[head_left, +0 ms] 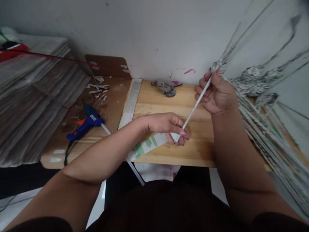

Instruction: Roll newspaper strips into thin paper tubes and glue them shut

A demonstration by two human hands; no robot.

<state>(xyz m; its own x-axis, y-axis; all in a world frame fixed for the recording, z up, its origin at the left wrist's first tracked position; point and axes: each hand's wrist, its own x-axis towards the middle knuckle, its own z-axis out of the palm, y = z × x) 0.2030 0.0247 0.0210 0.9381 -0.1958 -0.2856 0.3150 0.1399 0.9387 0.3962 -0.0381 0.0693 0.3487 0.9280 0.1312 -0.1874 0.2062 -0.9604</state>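
Observation:
A thin rolled paper tube point(193, 111) runs slantwise between both hands above the wooden board point(169, 106). My left hand point(172, 128) pinches its lower end, just over a strip of newspaper point(149, 143) lying on the board. My right hand point(216, 93) is closed round its upper end, up against a woven piece of paper tubes point(256, 83). Several loose tubes point(272, 135) fan out from that piece to the right, partly blurred.
A blue glue gun point(84, 125) with its cord lies on the brown board at left, among paper scraps point(98, 87). A stack of newspapers point(36, 96) fills the far left. A grey rag point(166, 87) sits by the wall.

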